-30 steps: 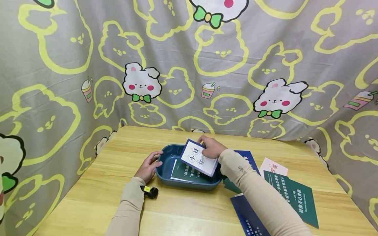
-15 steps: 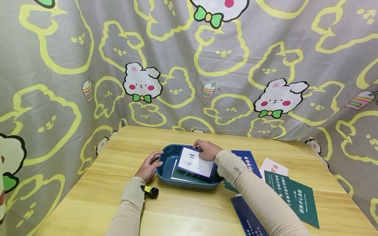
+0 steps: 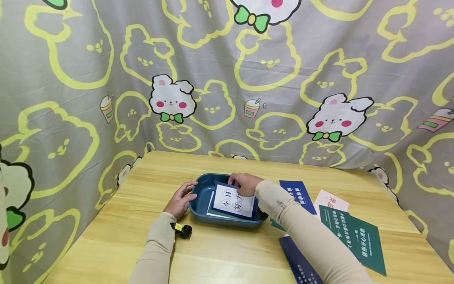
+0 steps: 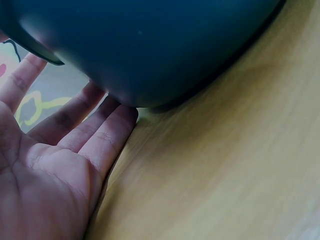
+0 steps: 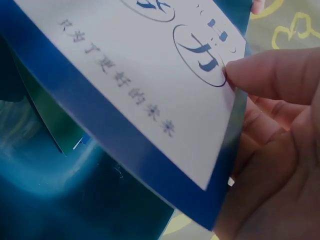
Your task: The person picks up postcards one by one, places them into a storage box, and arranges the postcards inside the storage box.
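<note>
A dark teal plastic basin [image 3: 203, 197] stands on the table. My left hand [image 3: 179, 201] rests against its left end; in the left wrist view, the fingers [image 4: 107, 135] lie fairly straight along the basin's outer wall. Over the basin's right half my right hand [image 3: 246, 184] pinches a blue-bordered white card [image 3: 232, 201] by its far edge. The thumb presses on the printed face and the other fingers are behind, as the right wrist view shows. Beneath this card lies a green card [image 5: 52, 120] inside the basin, mostly covered, beside a white edge [image 3: 211, 207].
Right of the basin lie several cards: a blue one [image 3: 296, 193], a pink one [image 3: 333, 199], green ones [image 3: 369, 244] and another blue one [image 3: 299, 260] near the front. A patterned curtain [image 3: 220, 94] hangs behind the wooden table [image 3: 220, 252].
My right hand has moved left and down with the blue-bordered card, which now sits lower in the basin and covers more of the green card. The left hand has stayed on the basin.
</note>
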`<state>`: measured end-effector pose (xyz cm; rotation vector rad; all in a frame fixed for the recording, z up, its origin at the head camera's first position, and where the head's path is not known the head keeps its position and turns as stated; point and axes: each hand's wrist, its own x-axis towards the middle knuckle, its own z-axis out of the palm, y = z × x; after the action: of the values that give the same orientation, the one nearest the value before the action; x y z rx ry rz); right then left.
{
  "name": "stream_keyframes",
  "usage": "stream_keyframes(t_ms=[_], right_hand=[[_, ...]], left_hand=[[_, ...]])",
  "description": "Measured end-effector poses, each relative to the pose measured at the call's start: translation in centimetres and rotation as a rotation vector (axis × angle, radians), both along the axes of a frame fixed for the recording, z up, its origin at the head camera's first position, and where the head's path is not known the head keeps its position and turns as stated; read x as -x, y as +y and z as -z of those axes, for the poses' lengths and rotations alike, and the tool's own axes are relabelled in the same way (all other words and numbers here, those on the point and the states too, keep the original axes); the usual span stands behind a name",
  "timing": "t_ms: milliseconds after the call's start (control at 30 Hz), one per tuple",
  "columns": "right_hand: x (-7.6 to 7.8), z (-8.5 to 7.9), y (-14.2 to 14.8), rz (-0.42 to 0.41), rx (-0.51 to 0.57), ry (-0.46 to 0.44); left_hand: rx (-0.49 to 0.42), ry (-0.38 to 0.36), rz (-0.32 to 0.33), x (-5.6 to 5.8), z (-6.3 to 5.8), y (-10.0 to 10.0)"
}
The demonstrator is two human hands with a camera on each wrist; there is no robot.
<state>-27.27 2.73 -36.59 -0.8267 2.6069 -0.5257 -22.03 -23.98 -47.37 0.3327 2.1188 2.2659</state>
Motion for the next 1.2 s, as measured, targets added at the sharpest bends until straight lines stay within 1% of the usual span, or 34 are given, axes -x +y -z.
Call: stream_keyframes(t_ms=[167,467,867,1200], right_hand=[[0.0,0.0,-0.5,-0.009,-0.034,-0.002],[0.2,0.1,-1.2,0.000,-0.070,0.005],[0.7,0.3,-1.5,0.009,-0.062,-0.029],[1.1,0.5,-1.7,0.013,-0.047,-0.034]], left_hand=[[-0.014,0.002,0.007,0.0,-0.1,0.0],[-0.007,-0.008,0.005,0.1,0.0,0.0],[-0.003,-0.005,-0.007,0.0,-0.1,0.0],[0.013,-0.033,-0.010,0.0,-0.1,-0.1]])
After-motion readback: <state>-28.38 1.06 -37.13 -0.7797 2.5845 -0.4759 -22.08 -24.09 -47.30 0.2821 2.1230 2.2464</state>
